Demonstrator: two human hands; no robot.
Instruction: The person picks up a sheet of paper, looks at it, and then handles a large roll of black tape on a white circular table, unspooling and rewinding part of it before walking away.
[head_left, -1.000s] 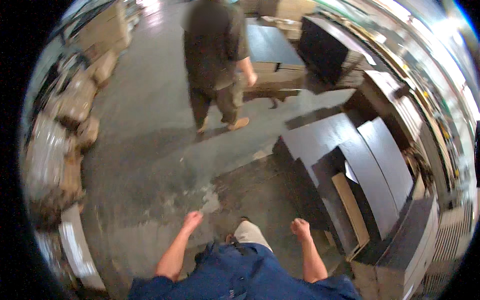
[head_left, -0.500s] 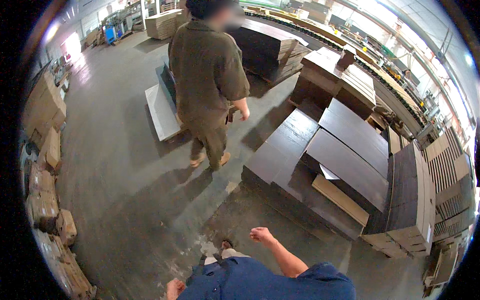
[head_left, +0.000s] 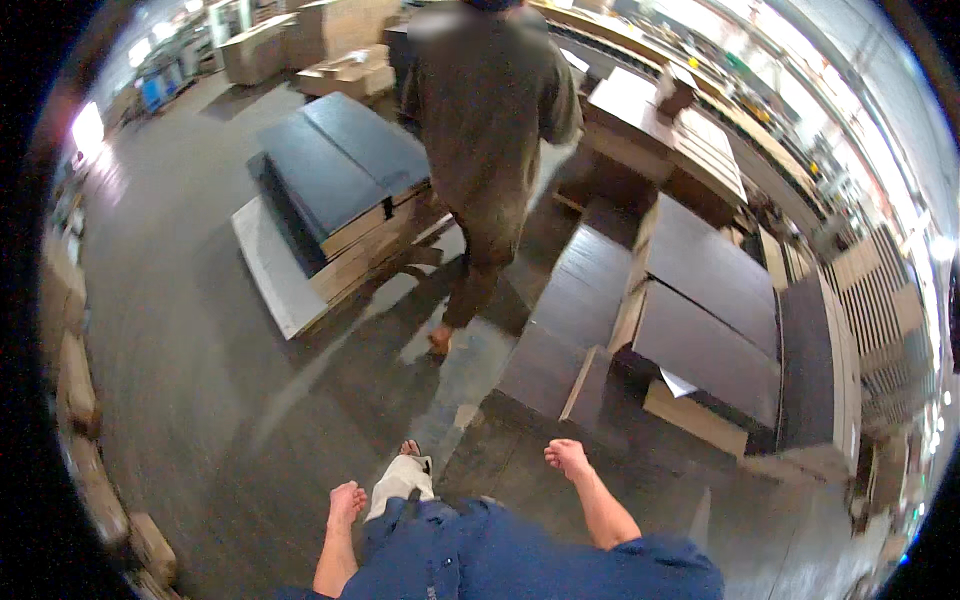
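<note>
My left hand (head_left: 346, 500) hangs low in front of me with its fingers curled closed, and nothing shows in it. On the other side my right hand (head_left: 567, 457) is held out in a loose fist, also with nothing visible in it. Closest to the right hand is a low stack of dark brown boards (head_left: 545, 375), which it does not touch. A second stack of dark panels (head_left: 705, 345) lies beyond that one, with a white sheet of paper (head_left: 678, 383) at its edge.
Ahead, a person in dark olive clothes (head_left: 480, 150) walks between stacks. To their left is a stack of dark grey panels (head_left: 345, 165) beside a white board (head_left: 275, 265). Cartons (head_left: 75, 380) line the far left; a tall dark stack (head_left: 820, 365) stands at right. A roller conveyor (head_left: 720, 105) runs behind.
My left hand has risen into fuller view and my right hand has shifted slightly right. The person ahead has moved right, uncovering the dark grey panel stack. My view has turned a little.
</note>
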